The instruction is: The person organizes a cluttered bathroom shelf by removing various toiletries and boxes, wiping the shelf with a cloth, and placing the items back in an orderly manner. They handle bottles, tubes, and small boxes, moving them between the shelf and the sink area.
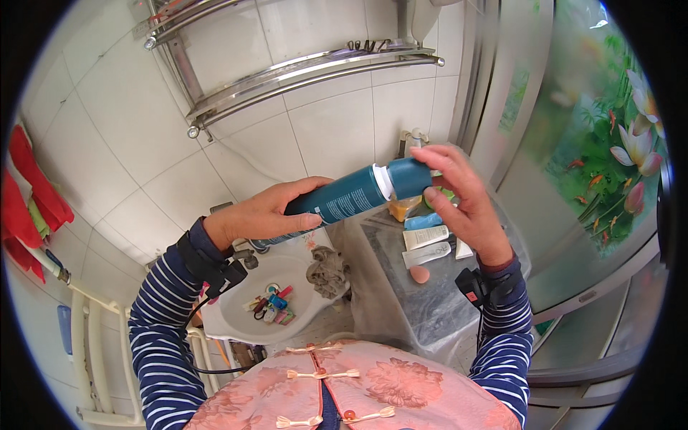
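Note:
My left hand (274, 212) is wrapped around the body of a teal pump or spray bottle (344, 198), which bears writing and lies tilted across my view. At its right end, the fingers of my right hand (457, 199) grip a teal cap (409, 178); a white collar (383, 183) shows between cap and body. Below the bottle, a white washbasin (231, 312) holds several small colourful items (273, 306), with a grey crumpled cloth (326, 271) on its right rim. Tubes (425, 237) and a pink makeup sponge (419, 274) lie on the covered surface under my right hand.
A metal shelf (317, 70) with small items is fixed to the tiled wall above. Red towels (32, 199) hang at the far left, over a cream pipe radiator (97, 349). A sliding door with a lotus picture (618, 161) stands at the right. A tap (246, 259) is below my left wrist.

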